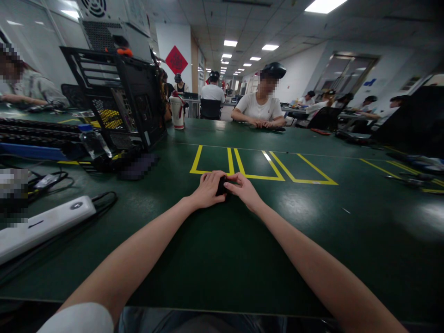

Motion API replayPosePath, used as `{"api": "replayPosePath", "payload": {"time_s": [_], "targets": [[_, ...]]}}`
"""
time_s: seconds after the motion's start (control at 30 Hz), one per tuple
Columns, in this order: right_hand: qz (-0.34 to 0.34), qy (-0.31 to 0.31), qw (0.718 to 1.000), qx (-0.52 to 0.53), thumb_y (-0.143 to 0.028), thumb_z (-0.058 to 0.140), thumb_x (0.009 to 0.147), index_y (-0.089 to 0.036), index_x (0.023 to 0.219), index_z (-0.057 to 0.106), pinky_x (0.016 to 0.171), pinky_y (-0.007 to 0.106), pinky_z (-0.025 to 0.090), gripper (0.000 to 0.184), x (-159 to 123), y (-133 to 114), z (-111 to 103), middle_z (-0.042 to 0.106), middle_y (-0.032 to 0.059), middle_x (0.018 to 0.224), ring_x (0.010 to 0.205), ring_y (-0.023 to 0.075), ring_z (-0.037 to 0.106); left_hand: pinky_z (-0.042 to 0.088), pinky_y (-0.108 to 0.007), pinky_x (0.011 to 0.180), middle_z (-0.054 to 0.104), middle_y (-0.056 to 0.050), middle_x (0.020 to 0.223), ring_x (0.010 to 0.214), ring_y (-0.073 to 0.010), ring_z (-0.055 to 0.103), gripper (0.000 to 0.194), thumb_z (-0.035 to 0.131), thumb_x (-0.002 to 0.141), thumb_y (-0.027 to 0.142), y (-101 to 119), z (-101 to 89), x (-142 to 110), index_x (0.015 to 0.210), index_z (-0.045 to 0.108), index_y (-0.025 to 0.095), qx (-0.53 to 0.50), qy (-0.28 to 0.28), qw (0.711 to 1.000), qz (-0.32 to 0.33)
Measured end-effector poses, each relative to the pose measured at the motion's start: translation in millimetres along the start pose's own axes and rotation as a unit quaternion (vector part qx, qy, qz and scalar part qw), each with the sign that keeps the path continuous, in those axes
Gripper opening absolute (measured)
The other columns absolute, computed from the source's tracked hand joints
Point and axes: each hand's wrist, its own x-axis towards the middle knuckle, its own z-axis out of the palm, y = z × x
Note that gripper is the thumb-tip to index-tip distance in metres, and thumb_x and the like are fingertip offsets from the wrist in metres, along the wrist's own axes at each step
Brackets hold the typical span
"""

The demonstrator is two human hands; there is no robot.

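Observation:
Both my hands meet on the green table (222, 249) just in front of the yellow taped boxes (256, 169). My left hand (208, 189) and my right hand (245, 189) have their fingers curled around a small black object (222, 186) held between them. Most of that object is hidden by my fingers, so I cannot tell what it is.
An open black computer case (118, 99) stands at the left, with keyboards (38, 132), cables and a white power strip (41, 224) nearer me. A white flask (177, 111) stands beyond it. A person in a white shirt (260, 108) sits across the table; others work further back.

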Motion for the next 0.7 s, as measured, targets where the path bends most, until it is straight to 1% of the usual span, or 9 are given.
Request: {"api": "replayPosePath", "payload": {"time_s": [0.07, 0.13, 0.23, 0.3, 0.43, 0.53, 0.6, 0.63, 0.7], "targets": [[-0.004, 0.008, 1.000, -0.002, -0.030, 0.060, 0.068, -0.020, 0.091, 0.050, 0.088, 0.039, 0.042, 0.027, 0.9, -0.8, 0.3, 0.056, 0.0025, 0.098, 0.094, 0.0156, 0.054, 0.025, -0.043, 0.093, 0.040, -0.008, 0.114, 0.109, -0.0251, 0.037, 0.055, 0.055, 0.067, 0.026, 0.4, -0.8, -0.2, 0.115, 0.029, 0.021, -0.002, 0.000, 1.000, -0.001], [-0.010, 0.011, 1.000, -0.008, -0.027, 0.062, 0.067, -0.019, 0.094, 0.050, 0.090, 0.038, 0.040, 0.030, 1.6, -2.0, 0.3, 0.056, 0.0034, 0.100, 0.096, 0.0160, 0.054, 0.025, -0.044, 0.093, 0.040, -0.008, 0.114, 0.109, -0.0251, 0.038, 0.055, 0.055, 0.067, 0.025, 0.5, -0.9, -0.2, 0.115, 0.029, 0.021, -0.002, -0.001, 1.000, -0.004], [0.006, -0.004, 1.000, -0.016, -0.023, 0.062, 0.067, -0.018, 0.099, 0.050, 0.093, 0.038, 0.038, 0.034, 1.0, -4.1, -0.2, 0.055, 0.0054, 0.105, 0.100, 0.0166, 0.053, 0.025, -0.043, 0.093, 0.040, -0.008, 0.114, 0.109, -0.0250, 0.038, 0.055, 0.055, 0.067, 0.025, 0.2, -0.2, 0.0, 0.115, 0.029, 0.021, 0.000, -0.002, 1.000, -0.005], [0.012, -0.017, 1.000, -0.011, -0.021, 0.062, 0.066, -0.018, 0.097, 0.050, 0.091, 0.038, 0.040, 0.034, -0.6, -5.0, -0.4, 0.054, 0.0051, 0.106, 0.099, 0.0165, 0.054, 0.025, -0.043, 0.093, 0.041, -0.008, 0.114, 0.109, -0.0251, 0.038, 0.055, 0.055, 0.067, 0.026, -0.2, 0.4, 0.1, 0.115, 0.029, 0.022, 0.001, -0.004, 1.000, -0.008], [-0.005, -0.030, 0.999, 0.011, -0.017, 0.064, 0.062, -0.021, 0.091, 0.046, 0.087, 0.035, 0.043, 0.035, -3.8, -4.1, 0.2, 0.051, 0.0026, 0.104, 0.094, 0.0148, 0.055, 0.024, -0.043, 0.094, 0.040, -0.009, 0.115, 0.110, -0.0251, 0.038, 0.054, 0.055, 0.068, 0.027, -0.9, 1.0, 0.4, 0.115, 0.029, 0.021, 0.011, -0.004, 1.000, -0.011], [-0.016, -0.011, 1.000, 0.001, -0.021, 0.063, 0.064, -0.020, 0.086, 0.045, 0.085, 0.034, 0.044, 0.028, -2.9, -1.2, 1.1, 0.052, 0.0014, 0.098, 0.090, 0.0138, 0.056, 0.025, -0.042, 0.093, 0.040, -0.009, 0.116, 0.111, -0.0250, 0.037, 0.055, 0.055, 0.067, 0.027, -1.1, 1.0, 0.6, 0.115, 0.029, 0.020, 0.017, -0.005, 1.000, -0.010], [-0.031, 0.006, 0.999, -0.013, -0.023, 0.062, 0.065, -0.020, 0.084, 0.046, 0.086, 0.034, 0.043, 0.025, -1.1, 1.7, 1.5, 0.052, 0.0012, 0.096, 0.092, 0.0140, 0.055, 0.025, -0.042, 0.093, 0.041, -0.009, 0.115, 0.111, -0.0248, 0.037, 0.055, 0.055, 0.067, 0.028, -0.8, 1.0, 0.5, 0.115, 0.030, 0.020, 0.019, -0.004, 1.000, -0.010], [-0.039, 0.006, 0.999, -0.019, -0.023, 0.062, 0.065, -0.020, 0.087, 0.046, 0.087, 0.034, 0.042, 0.027, -0.1, 3.3, 1.3, 0.053, 0.0014, 0.097, 0.094, 0.0143, 0.053, 0.025, -0.042, 0.093, 0.041, -0.009, 0.115, 0.111, -0.0247, 0.037, 0.055, 0.055, 0.067, 0.028, -0.5, 0.9, 0.5, 0.115, 0.030, 0.020, 0.019, -0.003, 1.000, -0.011], [-0.047, 0.003, 0.998, -0.032, -0.020, 0.061, 0.065, -0.022, 0.096, 0.045, 0.091, 0.034, 0.039, 0.034, 1.1, 6.6, 0.0, 0.053, 0.0024, 0.102, 0.101, 0.0148, 0.051, 0.025, -0.042, 0.094, 0.041, -0.009, 0.115, 0.111, -0.0246, 0.037, 0.055, 0.055, 0.067, 0.028, 0.2, 0.8, 0.4, 0.115, 0.030, 0.020, 0.016, -0.001, 1.000, -0.011]]}}
